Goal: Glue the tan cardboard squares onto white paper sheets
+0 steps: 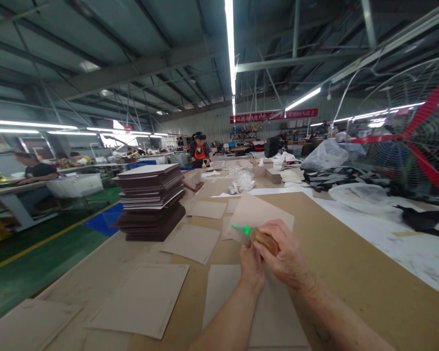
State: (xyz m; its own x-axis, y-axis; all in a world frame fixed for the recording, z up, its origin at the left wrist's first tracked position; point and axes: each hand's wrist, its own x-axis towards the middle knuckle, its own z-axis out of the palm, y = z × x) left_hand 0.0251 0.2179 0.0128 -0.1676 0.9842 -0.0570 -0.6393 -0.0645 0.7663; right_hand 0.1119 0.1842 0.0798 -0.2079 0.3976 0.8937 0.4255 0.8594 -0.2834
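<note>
My right hand (287,253) is wrapped round a brownish squeeze bottle (265,241) with a bright green nozzle (241,228), which points left. Under it, my left hand (251,263) is closed at the near corner of a beige square panel (261,212); its fingertips are partly hidden. The nozzle lies over the left part of this panel. Below my forearms are more beige panels (278,312). Others lie to the left, among them a large panel (141,297) and a smaller panel (193,241).
A tall stack of dark brown and white panels (149,204) stands at the left of the brown table (336,253). Clear plastic (241,180) lies farther back. At the right are white sheeting (384,243), black scraps (424,219) and a red-bladed fan (406,136). A person (200,151) is across the table.
</note>
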